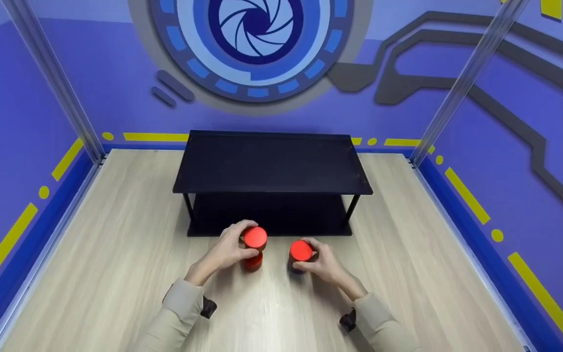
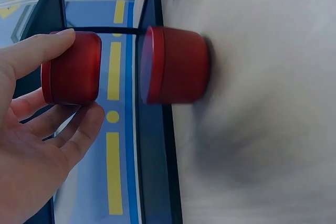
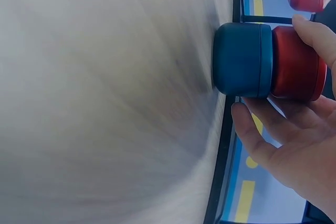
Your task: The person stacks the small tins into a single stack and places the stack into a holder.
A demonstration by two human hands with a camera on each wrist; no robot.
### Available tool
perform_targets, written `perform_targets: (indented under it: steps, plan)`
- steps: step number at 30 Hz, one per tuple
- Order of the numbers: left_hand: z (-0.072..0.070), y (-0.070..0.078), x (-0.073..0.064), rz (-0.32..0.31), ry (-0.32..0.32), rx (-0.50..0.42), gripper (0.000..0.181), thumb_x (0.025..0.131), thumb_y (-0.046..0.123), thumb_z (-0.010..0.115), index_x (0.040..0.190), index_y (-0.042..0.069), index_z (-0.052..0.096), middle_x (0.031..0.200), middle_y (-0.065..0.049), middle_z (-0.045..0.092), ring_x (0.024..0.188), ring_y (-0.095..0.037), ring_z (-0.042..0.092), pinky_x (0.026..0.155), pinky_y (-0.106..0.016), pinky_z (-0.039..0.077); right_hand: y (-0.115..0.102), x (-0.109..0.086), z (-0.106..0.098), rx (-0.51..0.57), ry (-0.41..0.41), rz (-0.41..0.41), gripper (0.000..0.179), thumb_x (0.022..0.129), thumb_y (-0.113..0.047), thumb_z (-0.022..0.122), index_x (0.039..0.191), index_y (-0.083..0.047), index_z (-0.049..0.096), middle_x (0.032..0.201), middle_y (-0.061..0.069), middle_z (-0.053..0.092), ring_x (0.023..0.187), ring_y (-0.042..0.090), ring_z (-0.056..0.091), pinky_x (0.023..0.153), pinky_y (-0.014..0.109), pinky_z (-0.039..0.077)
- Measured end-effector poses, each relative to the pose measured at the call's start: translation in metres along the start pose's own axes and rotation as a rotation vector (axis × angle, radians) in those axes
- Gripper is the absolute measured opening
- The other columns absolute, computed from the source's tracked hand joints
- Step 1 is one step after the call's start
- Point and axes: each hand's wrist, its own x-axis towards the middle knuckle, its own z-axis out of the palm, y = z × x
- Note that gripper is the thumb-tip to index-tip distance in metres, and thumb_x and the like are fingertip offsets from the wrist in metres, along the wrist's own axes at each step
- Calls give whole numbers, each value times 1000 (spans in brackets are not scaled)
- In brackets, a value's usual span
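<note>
My left hand [image 1: 228,248] grips a small round red tin [image 1: 255,238] by its sides, thumb and fingers curled about it. That tin is held up in the air, apart from a second red tin [image 2: 181,65] that stands upright on the table. To the right, my right hand [image 1: 324,264] pinches another red tin [image 1: 301,250] between thumb and fingers. In the right wrist view this red tin sits against the top of a blue tin [image 3: 239,60], which stands on the table. The blue tin is mostly hidden from the head camera.
Just beyond the hands stands a black two-level shelf [image 1: 271,164] with thin posts and a lower board [image 1: 271,215]. It rests on a pale wood table [image 1: 130,205]. Purple-blue printed walls [image 1: 91,73] enclose the back and both sides.
</note>
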Motion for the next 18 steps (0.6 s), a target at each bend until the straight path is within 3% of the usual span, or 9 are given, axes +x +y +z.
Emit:
perform_targets:
  steps: [10, 14, 18]
  plan:
    - [14, 15, 11, 67, -21, 20, 61, 74, 20, 81, 129, 12, 55, 131, -9, 59, 116, -33, 53, 99, -52, 40, 0, -1, 0, 35, 0, 30, 62, 76, -19, 82, 128, 2, 54, 113, 16, 66, 80, 11, 64, 69, 17, 52]
    - [21, 22, 16, 98, -37, 14, 62, 74, 21, 81, 129, 10, 55, 131, -10, 59, 115, -33, 54, 100, -51, 39, -5, -2, 1, 11, 1, 25, 61, 77, -14, 80, 128, 6, 53, 114, 19, 65, 86, 19, 66, 70, 17, 51]
    - [28, 27, 21, 132, -52, 14, 62, 75, 22, 81, 130, 9, 55, 130, -10, 60, 114, -32, 55, 99, -51, 40, -24, -5, -3, 20, -17, 15, 59, 78, -9, 78, 127, 10, 52, 115, 23, 64, 90, 29, 66, 70, 16, 51]
